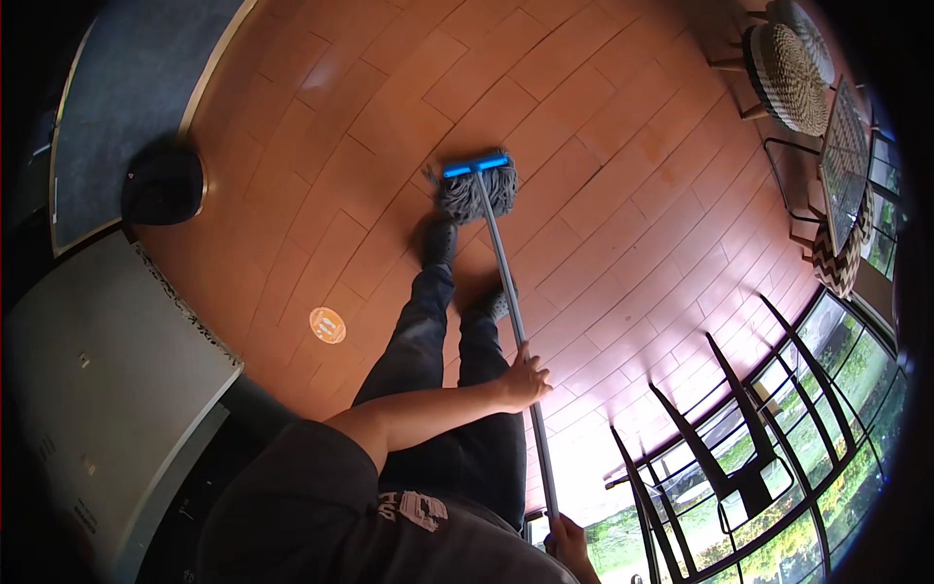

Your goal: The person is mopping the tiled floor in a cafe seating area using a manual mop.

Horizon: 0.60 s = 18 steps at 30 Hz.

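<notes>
both hands [525, 382] on mop [479, 190], open wood floor [603, 146] ahead, chairs [739, 457] right

The floor [603, 127] was reddish-brown wooden boards laid in staggered rows, with a round orange sticker [327, 325] at centre left. The mop [476, 187] had grey strands, a bright blue bar and a grey handle. At the upper left lay a dark blue-grey mat [126, 88] edged in gold. At the upper right, a woven cream stool [786, 78] and a black-and-white zigzag cushion [839, 261]. The trousers [428, 331] were dark blue.
</notes>
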Each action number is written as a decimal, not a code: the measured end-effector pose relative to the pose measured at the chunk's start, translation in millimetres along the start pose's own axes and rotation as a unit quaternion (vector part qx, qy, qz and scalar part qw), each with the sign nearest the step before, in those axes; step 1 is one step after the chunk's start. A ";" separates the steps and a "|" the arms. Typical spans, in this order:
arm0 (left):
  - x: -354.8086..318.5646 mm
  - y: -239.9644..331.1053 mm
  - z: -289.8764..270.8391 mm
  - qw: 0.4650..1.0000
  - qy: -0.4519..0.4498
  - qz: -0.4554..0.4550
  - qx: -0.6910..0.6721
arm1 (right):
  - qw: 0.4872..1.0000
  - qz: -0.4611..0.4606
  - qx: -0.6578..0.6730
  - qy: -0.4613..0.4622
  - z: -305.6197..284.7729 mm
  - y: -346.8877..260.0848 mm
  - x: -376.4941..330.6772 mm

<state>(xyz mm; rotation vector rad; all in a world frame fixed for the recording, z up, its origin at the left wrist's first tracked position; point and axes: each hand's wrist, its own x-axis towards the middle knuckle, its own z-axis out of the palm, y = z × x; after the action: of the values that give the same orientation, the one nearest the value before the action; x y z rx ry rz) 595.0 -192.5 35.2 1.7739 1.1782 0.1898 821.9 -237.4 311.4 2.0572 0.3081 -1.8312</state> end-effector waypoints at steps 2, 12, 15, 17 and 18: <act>2.8 -21.4 -0.7 0.996 0.088 0.013 0.032 | 0.999 -0.027 -0.036 -0.012 8.6 -16.5 9.2; 59.8 -151.8 -69.3 0.961 0.091 -0.070 0.253 | 0.981 -0.180 -0.022 -0.067 67.8 -95.6 124.4; 49.9 -107.6 -29.1 0.974 0.087 -0.013 0.211 | 0.991 -0.114 0.002 -0.069 36.9 -46.9 112.2; 33.0 -67.3 16.0 0.971 0.116 0.025 0.209 | 0.994 -0.091 0.007 -0.064 14.1 2.7 91.7; 29.7 -33.4 26.2 0.987 0.050 0.038 0.149 | 0.996 -0.075 0.011 -0.040 0.5 36.9 79.1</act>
<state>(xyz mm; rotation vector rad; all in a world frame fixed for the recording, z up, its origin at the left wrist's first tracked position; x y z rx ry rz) 604.7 -183.5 -14.9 2.0933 1.2629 0.1536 846.7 -277.4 237.9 2.0173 0.4318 -2.0081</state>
